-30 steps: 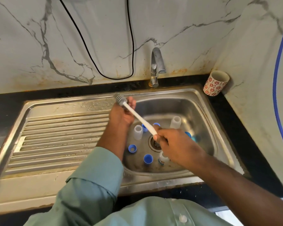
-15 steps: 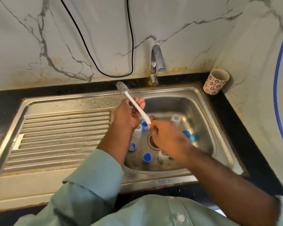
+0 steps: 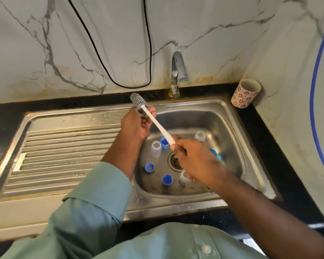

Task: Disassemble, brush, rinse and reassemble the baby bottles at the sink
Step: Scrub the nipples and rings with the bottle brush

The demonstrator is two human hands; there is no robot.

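My right hand (image 3: pixel 193 159) grips the lower end of a white bottle brush (image 3: pixel 157 124) over the sink basin (image 3: pixel 238 146). The brush's grey bristle head (image 3: pixel 137 100) sticks out beyond my left hand (image 3: pixel 137 126), near the back rim. My left hand curls round a small clear bottle part (image 3: pixel 141 114), mostly hidden by the fingers. In the basin stand two clear bottle pieces (image 3: pixel 156 148) (image 3: pixel 200 136). Blue rings and caps (image 3: pixel 149 167) (image 3: pixel 167 179) (image 3: pixel 164 142) lie around the drain (image 3: pixel 175 161). A white piece (image 3: pixel 184 177) shows under my right wrist.
The tap (image 3: pixel 178 71) stands behind the basin, with no water visible. A ribbed steel drainboard (image 3: pixel 64 152) lies to the left. A red-flowered cup (image 3: pixel 246 93) sits in the back right corner. A black cable (image 3: pixel 108 75) hangs on the marble wall.
Both hands have lifted towards the back rim. The brush has slid further through my left hand, so its bristle head now pokes out well beyond it.
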